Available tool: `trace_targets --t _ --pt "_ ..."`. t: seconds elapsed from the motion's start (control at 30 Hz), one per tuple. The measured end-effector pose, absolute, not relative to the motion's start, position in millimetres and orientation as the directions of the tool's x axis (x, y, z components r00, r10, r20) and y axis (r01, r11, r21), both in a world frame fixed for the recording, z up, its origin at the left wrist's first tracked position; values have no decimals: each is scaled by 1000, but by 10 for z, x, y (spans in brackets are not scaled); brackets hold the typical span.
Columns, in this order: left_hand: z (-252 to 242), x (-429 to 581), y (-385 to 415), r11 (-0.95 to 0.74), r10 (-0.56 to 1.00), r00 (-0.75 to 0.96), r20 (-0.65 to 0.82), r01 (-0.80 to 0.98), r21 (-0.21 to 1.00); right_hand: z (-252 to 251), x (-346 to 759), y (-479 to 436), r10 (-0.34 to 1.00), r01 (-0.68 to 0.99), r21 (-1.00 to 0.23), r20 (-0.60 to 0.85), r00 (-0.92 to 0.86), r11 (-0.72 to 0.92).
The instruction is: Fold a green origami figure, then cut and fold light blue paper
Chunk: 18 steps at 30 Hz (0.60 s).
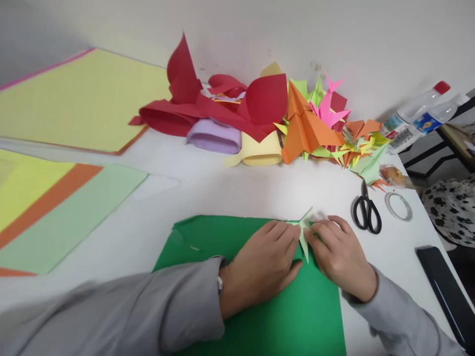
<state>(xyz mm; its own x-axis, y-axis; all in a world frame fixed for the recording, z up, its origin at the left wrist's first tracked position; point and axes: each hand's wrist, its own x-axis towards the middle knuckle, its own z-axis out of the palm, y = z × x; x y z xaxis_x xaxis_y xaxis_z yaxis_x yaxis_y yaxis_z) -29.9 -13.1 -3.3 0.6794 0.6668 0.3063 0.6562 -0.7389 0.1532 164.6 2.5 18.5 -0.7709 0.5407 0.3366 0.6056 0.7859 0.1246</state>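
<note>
A small pale-green folded paper piece [305, 237] with pointed ends is held above the far edge of a green paper sheet [297, 321]. My left hand [265, 262] is closed at its left side, fingertips pressed together against it. From the right, my right hand [339, 254] pinches the same piece between thumb and fingers. Parts of the folded paper are hidden behind my fingers. The green sheet lies on the white table under both hands, its far left corner bent.
Scissors [366, 210] and a tape roll [399, 206] lie to the right, near a black phone-like object [445, 291]. Red paper shapes [237, 111], an orange paper figure [304, 126] and two bottles [430, 121] line the back. Coloured sheets [74, 217] lie left.
</note>
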Motion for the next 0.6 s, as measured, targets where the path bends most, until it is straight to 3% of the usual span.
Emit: trace_targets --t 0.3,0.5,0.6 --pt "-9 -317 -86 -740 672 706 225 651 167 248 1642 9 633 667 82 246 -734 741" --pt "-16 -299 -68 -762 645 730 226 635 128 227 1744 49 686 670 -167 290 -667 723" --pt "-19 -302 -65 -767 639 734 231 631 117 185 1783 59 688 678 -174 348 -636 715"
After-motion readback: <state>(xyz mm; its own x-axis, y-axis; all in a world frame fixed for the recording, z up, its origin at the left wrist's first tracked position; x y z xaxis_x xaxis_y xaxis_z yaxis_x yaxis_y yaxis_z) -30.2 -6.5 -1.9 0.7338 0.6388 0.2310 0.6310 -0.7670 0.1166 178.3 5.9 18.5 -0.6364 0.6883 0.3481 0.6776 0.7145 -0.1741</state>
